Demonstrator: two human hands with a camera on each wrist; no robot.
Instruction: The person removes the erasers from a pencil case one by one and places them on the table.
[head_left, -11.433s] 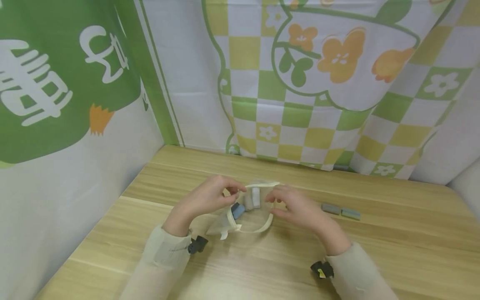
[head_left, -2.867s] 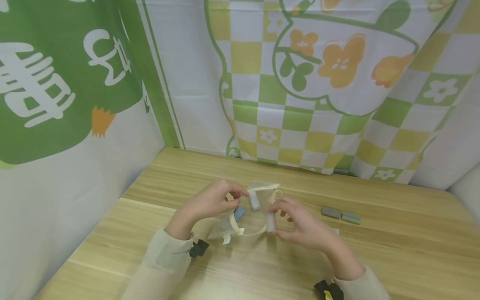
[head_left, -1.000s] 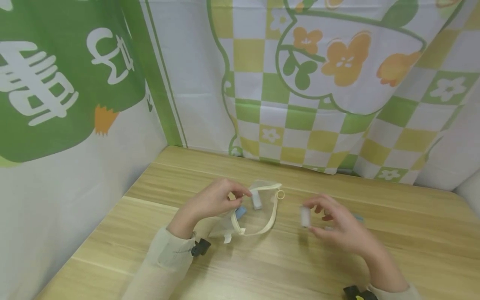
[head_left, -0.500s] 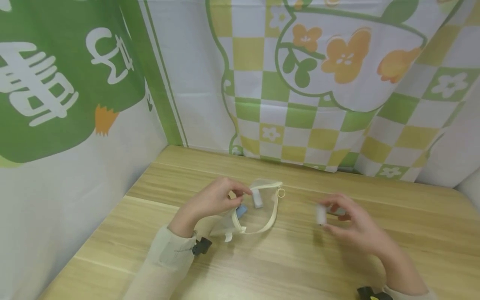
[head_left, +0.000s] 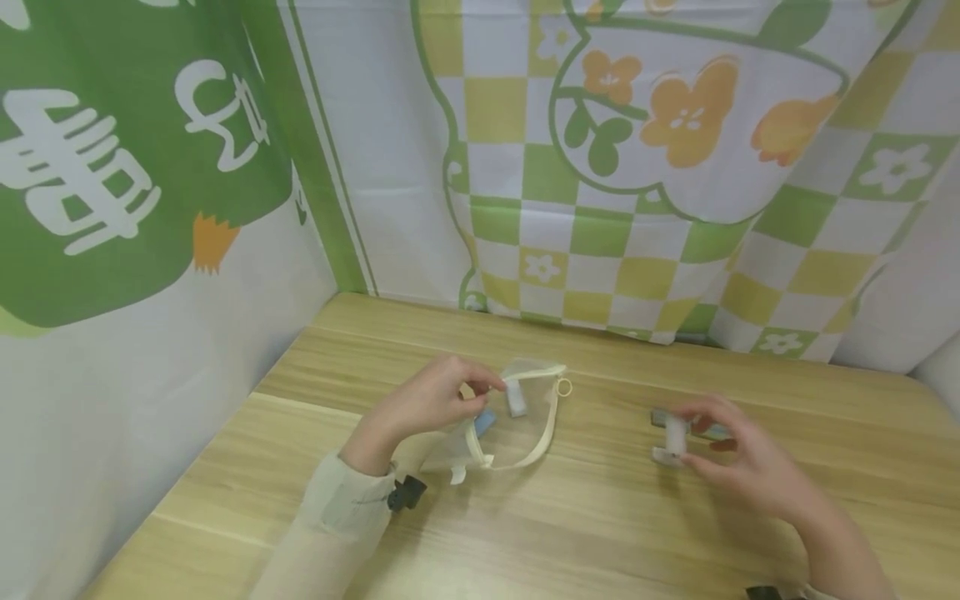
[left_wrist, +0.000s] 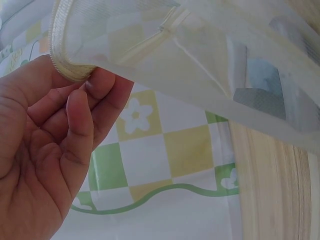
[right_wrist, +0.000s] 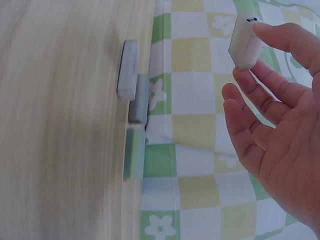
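Note:
My left hand [head_left: 423, 398] pinches the zip edge of a see-through mesh pouch [head_left: 534, 450], propping its mouth wide. Inside lie a blue block [head_left: 485, 422] and a white block [head_left: 516, 398]. In the left wrist view the mesh [left_wrist: 205, 55] droops from the fingertips. My right hand [head_left: 757, 462] holds another small white block [head_left: 676, 437], eraser-shaped, between thumb and fingers. In the right wrist view this white block [right_wrist: 246, 45] bears small dark marks. It is upright, close by a pale block [head_left: 662, 456], a grey block [head_left: 659, 417] and a green-striped block [head_left: 717, 432].
The wooden table [head_left: 555, 533] carries everything. Behind it hangs a checked, flowered curtain [head_left: 577, 229], with a green-and-white cloth [head_left: 247, 333] along the left. A ring zip pull [head_left: 565, 387] sticks out at the pouch's right corner.
My right hand has carried the white block from the pouch mouth rightward to the blocks on the table. A pale block has joined the two there since the oldest frame. My left hand stays put.

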